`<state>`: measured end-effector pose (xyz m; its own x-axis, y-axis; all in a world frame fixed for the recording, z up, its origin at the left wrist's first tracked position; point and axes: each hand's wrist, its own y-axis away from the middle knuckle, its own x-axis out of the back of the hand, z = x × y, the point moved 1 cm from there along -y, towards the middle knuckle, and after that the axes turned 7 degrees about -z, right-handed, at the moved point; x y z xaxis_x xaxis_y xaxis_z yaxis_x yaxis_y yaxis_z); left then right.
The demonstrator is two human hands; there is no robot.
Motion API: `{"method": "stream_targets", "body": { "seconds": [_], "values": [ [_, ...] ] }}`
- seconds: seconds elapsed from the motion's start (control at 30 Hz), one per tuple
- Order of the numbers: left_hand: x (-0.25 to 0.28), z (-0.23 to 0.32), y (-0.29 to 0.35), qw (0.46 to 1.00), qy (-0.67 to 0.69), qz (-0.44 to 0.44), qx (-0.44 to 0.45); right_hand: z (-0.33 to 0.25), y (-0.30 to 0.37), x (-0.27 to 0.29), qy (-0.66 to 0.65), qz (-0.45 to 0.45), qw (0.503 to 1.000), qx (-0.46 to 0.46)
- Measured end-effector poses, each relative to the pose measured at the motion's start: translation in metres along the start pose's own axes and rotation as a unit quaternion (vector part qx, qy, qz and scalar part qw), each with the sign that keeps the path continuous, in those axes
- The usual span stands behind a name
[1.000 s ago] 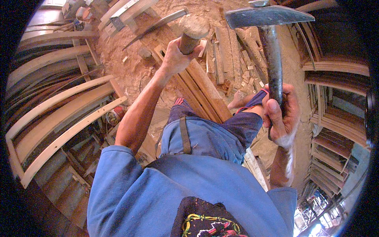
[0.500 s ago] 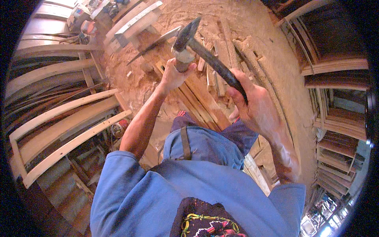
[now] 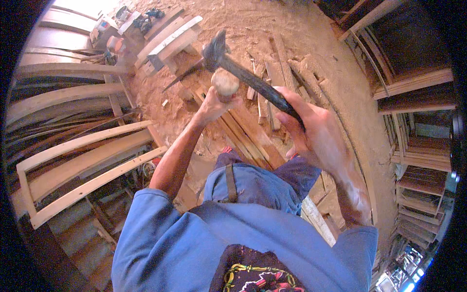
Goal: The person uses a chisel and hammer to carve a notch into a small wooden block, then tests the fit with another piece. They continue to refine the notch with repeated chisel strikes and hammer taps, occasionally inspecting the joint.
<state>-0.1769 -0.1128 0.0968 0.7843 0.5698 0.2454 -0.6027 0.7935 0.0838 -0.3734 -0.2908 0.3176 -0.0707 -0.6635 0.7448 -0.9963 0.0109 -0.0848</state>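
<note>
My right hand (image 3: 314,121) is closed round the lower part of a dark hammer (image 3: 260,85). Its head, pointed at one end, hangs just above and beyond the pale, battered round top of a wooden-handled chisel (image 3: 224,82), with a small gap between them. My left hand (image 3: 214,106) wraps that wooden handle and holds it upright; the blade is hidden below my fist. Beneath both hands, long timber pieces (image 3: 250,138) lie between my feet.
Sawdust and wood offcuts (image 3: 262,104) cover the ground. A slatted wooden frame (image 3: 92,170) leans at the left, and a low wooden bench (image 3: 170,41) stands at the far left. Stacked boards (image 3: 413,85) line the right side.
The hammer head has come up off the top of the chisel handle and tilted leftward, uncovering the handle's round end. My left hand keeps its grip, and the whole view has shifted slightly.
</note>
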Motion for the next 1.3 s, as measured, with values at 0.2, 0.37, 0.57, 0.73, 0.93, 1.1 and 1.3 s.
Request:
{"method": "stream_targets", "body": {
  "seconds": [0.2,0.37,0.57,0.73,0.93,1.1,1.3],
  "values": [
    [0.009,-0.007,0.007,0.999,0.0,-0.029,0.034,-0.019,0.0,0.003,-0.136,0.058,0.988,-0.036],
    [0.01,-0.019,0.0,0.996,-0.078,-0.041,-0.016,0.007,0.001,-0.011,0.04,-0.06,0.997,-0.005],
    [0.008,-0.027,0.004,0.996,-0.082,-0.038,-0.014,0.014,0.008,-0.017,-0.065,0.039,0.997,-0.026],
    [0.008,-0.023,0.005,0.99,-0.123,-0.044,-0.045,0.004,0.005,-0.008,0.0,-0.012,1.0,-0.006],
    [0.009,-0.021,0.005,0.991,-0.112,-0.077,-0.002,0.011,0.002,-0.016,0.004,-0.162,0.978,-0.128],
    [0.009,-0.02,0.006,0.985,-0.16,-0.05,-0.045,0.021,0.006,-0.016,-0.052,0.001,0.999,-0.012],
    [0.008,-0.02,0.008,0.956,-0.264,-0.064,-0.113,0.017,0.011,-0.016,0.096,-0.111,0.987,-0.068]
  ]
}}
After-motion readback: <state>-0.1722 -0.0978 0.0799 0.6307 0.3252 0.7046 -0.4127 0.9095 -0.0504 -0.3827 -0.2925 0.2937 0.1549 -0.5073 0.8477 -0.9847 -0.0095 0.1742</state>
